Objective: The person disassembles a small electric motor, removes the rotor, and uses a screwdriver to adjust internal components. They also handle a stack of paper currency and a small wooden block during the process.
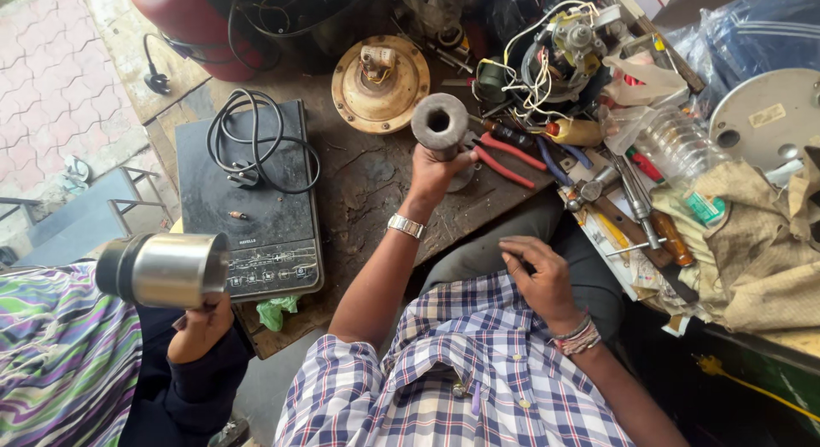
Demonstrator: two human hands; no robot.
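Left grip (434, 172) holds grey cylinder (440, 122) upright above.

The pipe's (440, 122) lower end is hidden inside the left hand (434, 169); the right hand's (538, 276) fingertips curl out of sight; the grey disc (764, 114) is cut off at the right edge

The person is wearing a short-sleeved plaid shirt (461, 370) in blue, white and red, a silver wristwatch (405, 226) above it, and beaded bracelets (577, 337) beside its right sleeve.
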